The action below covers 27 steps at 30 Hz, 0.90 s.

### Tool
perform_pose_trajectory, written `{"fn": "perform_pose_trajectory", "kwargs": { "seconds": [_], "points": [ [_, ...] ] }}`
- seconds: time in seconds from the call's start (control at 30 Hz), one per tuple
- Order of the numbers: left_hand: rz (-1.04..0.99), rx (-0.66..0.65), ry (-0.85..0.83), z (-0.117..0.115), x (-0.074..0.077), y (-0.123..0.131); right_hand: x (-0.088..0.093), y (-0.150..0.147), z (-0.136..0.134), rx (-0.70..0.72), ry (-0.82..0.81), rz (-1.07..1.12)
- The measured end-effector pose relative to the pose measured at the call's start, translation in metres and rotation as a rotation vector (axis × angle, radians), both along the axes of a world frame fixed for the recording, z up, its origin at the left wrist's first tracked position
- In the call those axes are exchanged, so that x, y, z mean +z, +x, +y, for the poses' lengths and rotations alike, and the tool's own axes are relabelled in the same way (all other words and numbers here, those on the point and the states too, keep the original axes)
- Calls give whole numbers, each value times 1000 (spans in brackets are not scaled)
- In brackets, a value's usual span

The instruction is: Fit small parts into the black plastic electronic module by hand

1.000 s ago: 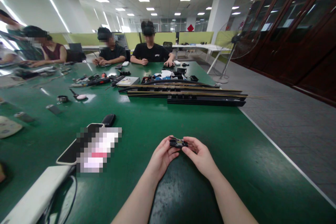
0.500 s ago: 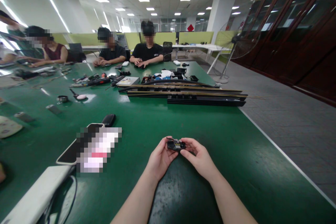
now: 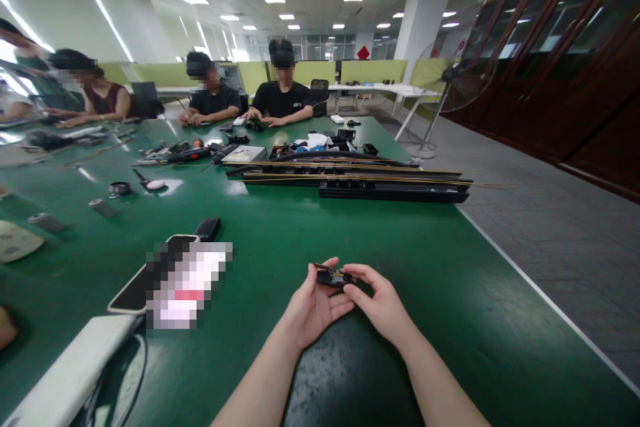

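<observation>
Between my hands, above the green table, is a small black device (image 3: pixel 332 278) with its casing open. Some metallic and yellowish parts show inside, too small to name. My left hand (image 3: pixel 314 308) is palm up beneath it, thumb against its left end and fingers stretched under it. With thumb and fingers my right hand (image 3: pixel 379 298) pinches the device's right end. A thin dark flap or lid edge (image 3: pixel 320 267) sticks up at the upper left by my left thumb; how it is attached I cannot tell.
To the left lie a phone (image 3: pixel 150 273), a black case-like item (image 3: pixel 207 229), and a white box (image 3: pixel 75 367) with a cable. Long black strips with thin brass-coloured rods (image 3: pixel 395 193) lie ahead. Tools and loose parts are farther off, with several people seated beyond.
My left hand has opened out, its lower fingers now stretched beneath the device. The device has tilted slightly. Across the table, a person's hands have moved apart around a dark object.
</observation>
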<state>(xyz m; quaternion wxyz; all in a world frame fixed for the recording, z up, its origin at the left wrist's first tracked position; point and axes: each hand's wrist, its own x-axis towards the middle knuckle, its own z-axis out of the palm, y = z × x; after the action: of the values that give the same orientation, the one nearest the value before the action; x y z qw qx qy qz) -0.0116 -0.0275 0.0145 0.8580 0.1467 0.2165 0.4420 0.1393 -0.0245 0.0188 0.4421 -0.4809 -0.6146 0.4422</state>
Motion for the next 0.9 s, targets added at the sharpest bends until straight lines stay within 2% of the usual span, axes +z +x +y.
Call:
{"fn": "perform_pose_trajectory", "kwargs": {
  "seconds": [0.1,0.33,0.9],
  "points": [
    [-44,-36,-21,-1,2,-1,0,0,0,12,3,-13],
    [-187,-19,-84,-2,2,0,4,-1,-2,21,12,-26],
    [-250,22,-145,0,1,0,1,-3,-1,33,-3,-20]
  ]
}}
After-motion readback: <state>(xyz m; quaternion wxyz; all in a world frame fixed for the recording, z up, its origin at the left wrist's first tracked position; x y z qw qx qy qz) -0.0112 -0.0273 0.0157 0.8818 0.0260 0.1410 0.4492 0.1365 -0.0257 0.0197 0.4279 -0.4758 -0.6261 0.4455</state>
